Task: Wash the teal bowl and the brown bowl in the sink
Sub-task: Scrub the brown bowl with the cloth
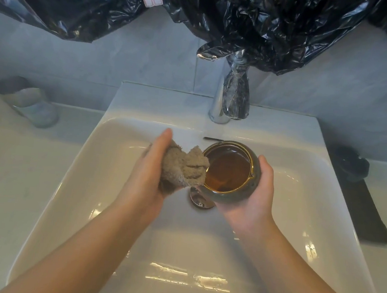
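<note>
My right hand (251, 195) grips a bowl (228, 171) with a glossy brown inside and a dark grey-green outside. The bowl is tilted with its mouth facing left, held over the drain of the white sink (83, 182). My left hand (147, 170) holds a crumpled beige cloth (185, 167), which touches the bowl's left rim. A pale teal vessel (31, 105), blurred, lies on its side on the counter left of the sink.
A chrome tap (226, 95), partly wrapped in black plastic, stands behind the basin. The metal drain plug (200, 200) shows under the bowl. A dark mat (367, 207) with a dark object (351, 164) lies right of the sink. Black plastic sheeting (225, 11) hangs above.
</note>
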`<control>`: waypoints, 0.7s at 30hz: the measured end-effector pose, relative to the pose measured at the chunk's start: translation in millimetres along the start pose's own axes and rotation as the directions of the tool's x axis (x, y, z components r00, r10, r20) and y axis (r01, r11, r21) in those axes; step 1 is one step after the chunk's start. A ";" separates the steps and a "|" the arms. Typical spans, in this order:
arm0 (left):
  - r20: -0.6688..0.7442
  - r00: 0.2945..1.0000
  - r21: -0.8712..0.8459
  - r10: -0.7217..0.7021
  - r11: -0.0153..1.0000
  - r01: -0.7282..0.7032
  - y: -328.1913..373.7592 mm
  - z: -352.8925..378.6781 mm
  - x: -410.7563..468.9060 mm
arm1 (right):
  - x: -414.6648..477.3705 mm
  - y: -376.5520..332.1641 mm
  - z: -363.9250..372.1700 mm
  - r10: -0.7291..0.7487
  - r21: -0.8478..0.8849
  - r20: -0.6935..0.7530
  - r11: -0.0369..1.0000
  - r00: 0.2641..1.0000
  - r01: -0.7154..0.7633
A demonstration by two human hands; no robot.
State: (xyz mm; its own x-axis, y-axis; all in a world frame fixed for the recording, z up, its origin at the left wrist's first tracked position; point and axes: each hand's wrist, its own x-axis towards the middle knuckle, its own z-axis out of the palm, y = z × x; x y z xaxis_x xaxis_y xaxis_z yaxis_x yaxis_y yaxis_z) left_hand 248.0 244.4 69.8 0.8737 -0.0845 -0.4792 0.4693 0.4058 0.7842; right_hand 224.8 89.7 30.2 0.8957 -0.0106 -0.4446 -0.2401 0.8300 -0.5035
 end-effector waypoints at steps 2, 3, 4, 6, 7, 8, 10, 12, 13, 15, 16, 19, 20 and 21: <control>-0.038 0.998 0.148 0.050 0.988 -0.044 -0.4 0.8 3.6 | -0.2 0.3 0.3 -0.003 0.001 -0.004 1.000 1.000 0.003; -0.079 0.991 0.198 0.105 0.976 -0.087 0.8 -0.4 5.6 | -0.6 -0.1 0.6 -0.003 0.013 0.000 1.000 1.000 0.003; -0.124 0.974 0.245 0.190 0.957 -0.156 1.7 -2.9 9.0 | -0.9 -0.8 0.6 -0.002 0.025 0.007 1.000 1.000 0.002; -0.175 0.906 0.349 0.385 0.885 -0.308 5.0 -9.3 17.4 | -2.3 -2.2 1.1 0.005 0.051 0.043 0.999 0.999 -0.007; -0.181 0.883 0.383 0.433 0.858 -0.342 6.1 -11.5 20.3 | -3.0 -2.5 2.2 0.014 0.067 0.060 0.998 0.998 -0.018; -0.173 0.881 0.393 0.441 0.851 -0.349 6.4 -11.8 21.8 | -2.7 -1.6 2.6 0.022 0.074 0.060 0.997 0.998 -0.026; -0.104 0.921 0.360 0.374 0.878 -0.316 0.9 -6.6 20.9 | -3.1 0.5 3.9 0.021 0.038 0.047 0.999 0.999 -0.023; 0.006 0.949 0.390 0.315 0.873 -0.292 -9.7 0.4 15.4 | -3.4 3.7 4.9 0.027 -0.024 0.013 0.999 1.000 -0.027; 0.055 0.944 0.439 0.325 0.841 -0.315 -15.7 1.2 14.3 | -3.6 5.0 5.6 0.036 -0.063 -0.010 0.997 0.999 -0.037; 0.116 0.927 0.516 0.358 0.776 -0.364 -23.8 -0.2 15.3 | -2.3 6.5 4.8 0.051 -0.130 -0.045 0.990 0.998 -0.056; 0.113 0.923 0.542 0.367 0.756 -0.367 -24.5 -1.0 16.6 | -1.0 6.7 4.7 0.048 -0.158 -0.056 0.986 0.997 -0.056; 0.079 0.899 0.593 0.431 0.705 -0.390 -25.3 -2.8 19.6 | 1.1 4.4 7.3 -0.012 -0.294 -0.085 0.956 0.996 -0.014; 0.070 0.880 0.606 0.470 0.681 -0.411 -26.0 -2.8 19.7 | 1.3 4.6 7.5 -0.050 -0.345 -0.078 0.938 0.996 0.020; 0.063 0.861 0.616 0.505 0.659 -0.432 -26.7 -3.2 19.7 | 0.3 5.4 7.8 -0.105 -0.415 -0.061 0.907 0.993 0.071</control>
State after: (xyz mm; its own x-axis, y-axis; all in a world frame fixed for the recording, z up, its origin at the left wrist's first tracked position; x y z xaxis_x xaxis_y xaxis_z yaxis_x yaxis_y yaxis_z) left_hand 252.3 234.8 38.2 0.9971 0.0751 0.0084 0.0112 -0.2561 0.9666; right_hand 226.6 98.5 33.1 0.8914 -0.1320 -0.4335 -0.3097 0.5209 -0.7955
